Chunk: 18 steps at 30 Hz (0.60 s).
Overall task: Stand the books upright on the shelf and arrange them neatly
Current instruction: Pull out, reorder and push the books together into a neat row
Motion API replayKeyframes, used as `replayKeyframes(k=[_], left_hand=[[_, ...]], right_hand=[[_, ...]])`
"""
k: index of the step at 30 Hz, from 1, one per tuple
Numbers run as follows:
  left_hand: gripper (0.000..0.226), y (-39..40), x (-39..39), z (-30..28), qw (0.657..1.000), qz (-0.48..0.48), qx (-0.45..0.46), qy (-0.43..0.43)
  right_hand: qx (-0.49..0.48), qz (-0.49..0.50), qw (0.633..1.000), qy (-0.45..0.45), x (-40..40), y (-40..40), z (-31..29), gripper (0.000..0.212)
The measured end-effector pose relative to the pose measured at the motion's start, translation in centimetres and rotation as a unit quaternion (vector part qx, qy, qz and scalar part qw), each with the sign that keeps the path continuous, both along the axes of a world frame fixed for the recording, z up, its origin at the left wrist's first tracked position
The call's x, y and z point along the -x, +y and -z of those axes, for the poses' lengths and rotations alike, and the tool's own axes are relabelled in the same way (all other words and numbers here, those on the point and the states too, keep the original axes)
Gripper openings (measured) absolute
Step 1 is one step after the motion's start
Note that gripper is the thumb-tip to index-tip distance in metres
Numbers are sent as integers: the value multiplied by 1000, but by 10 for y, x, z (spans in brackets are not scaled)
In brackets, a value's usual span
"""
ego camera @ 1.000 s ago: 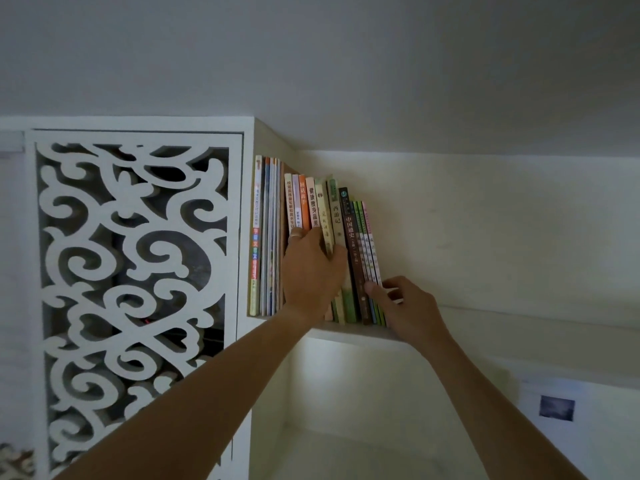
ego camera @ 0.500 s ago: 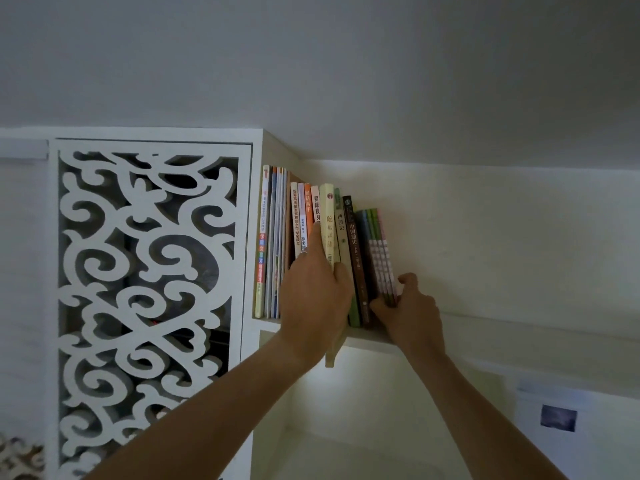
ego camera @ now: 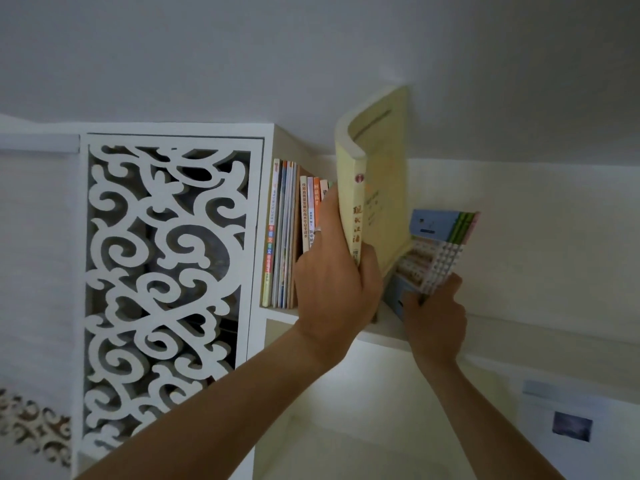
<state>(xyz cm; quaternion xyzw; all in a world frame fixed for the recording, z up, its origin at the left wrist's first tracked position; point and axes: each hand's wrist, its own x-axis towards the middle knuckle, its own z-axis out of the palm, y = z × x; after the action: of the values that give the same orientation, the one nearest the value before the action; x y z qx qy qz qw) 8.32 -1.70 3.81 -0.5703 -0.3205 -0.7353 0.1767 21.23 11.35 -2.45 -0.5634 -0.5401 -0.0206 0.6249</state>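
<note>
Books (ego camera: 289, 233) upright beside fretwork panel (ego camera: 166, 289), left hand (ego camera: 332, 289) gripping yellow book (ego camera: 375, 188)

A white carved scrollwork panel (ego camera: 166, 289) is seen at the left of the frame; a small dark picture (ego camera: 571, 426) is mounted on the wall at lower right.

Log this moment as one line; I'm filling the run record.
left hand: grips pale yellow book, lifted above row | right hand: holds thin books, tilted right | shelf: tidying unfinished
</note>
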Motion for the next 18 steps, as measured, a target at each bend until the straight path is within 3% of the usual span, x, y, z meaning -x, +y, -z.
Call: replayKeyframes(k=[6, 12, 18], left_hand=[[55, 34, -9, -2, 994, -56, 90, -4], [43, 61, -7, 3, 986, -50, 135, -84], [54, 87, -19, 17, 987, -65, 144, -16]], right_hand=[[-5, -43, 999, 6, -6, 1, 1, 43], [-6, -34, 999, 2, -6, 3, 4, 45], [7, -26, 999, -26, -2, -2, 1, 51]])
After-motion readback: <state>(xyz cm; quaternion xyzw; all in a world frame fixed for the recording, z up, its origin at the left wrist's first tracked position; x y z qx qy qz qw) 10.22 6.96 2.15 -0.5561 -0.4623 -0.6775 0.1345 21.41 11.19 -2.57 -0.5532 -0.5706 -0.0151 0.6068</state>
